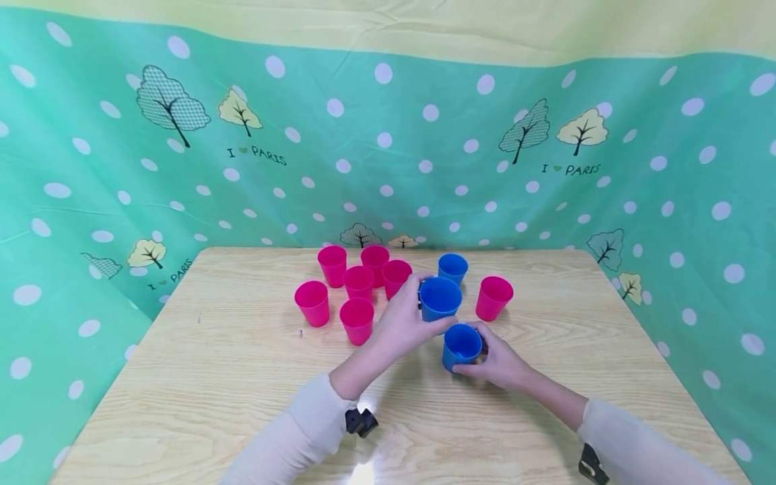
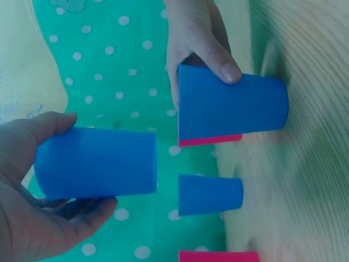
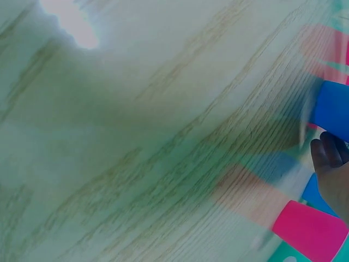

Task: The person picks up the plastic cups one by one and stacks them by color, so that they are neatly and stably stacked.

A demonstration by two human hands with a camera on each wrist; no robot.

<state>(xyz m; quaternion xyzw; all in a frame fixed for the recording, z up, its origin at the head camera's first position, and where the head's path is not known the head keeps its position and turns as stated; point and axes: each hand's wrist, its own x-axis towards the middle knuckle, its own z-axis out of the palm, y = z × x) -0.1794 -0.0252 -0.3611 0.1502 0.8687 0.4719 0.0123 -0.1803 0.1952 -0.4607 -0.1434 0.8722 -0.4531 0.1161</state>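
In the head view my left hand (image 1: 403,320) grips a blue cup (image 1: 440,300) by its side, rim upward; the left wrist view shows this blue cup (image 2: 98,162) in the air between thumb and fingers. Just nearer to me, my right hand (image 1: 502,360) holds a second blue cup (image 1: 463,349) by its right side, also upright. That cup (image 2: 232,103) appears larger in the left wrist view, its base close to the table; whether it touches cannot be told. The right wrist view catches my right hand (image 3: 334,174) only at its edge, against a blue cup (image 3: 334,109).
A third blue cup (image 1: 453,268) stands behind the held ones, and a pink cup (image 1: 494,298) to their right. Several pink cups (image 1: 357,321) form a loose group on the left of the wooden table (image 1: 242,377). A dotted green curtain (image 1: 388,168) hangs behind.
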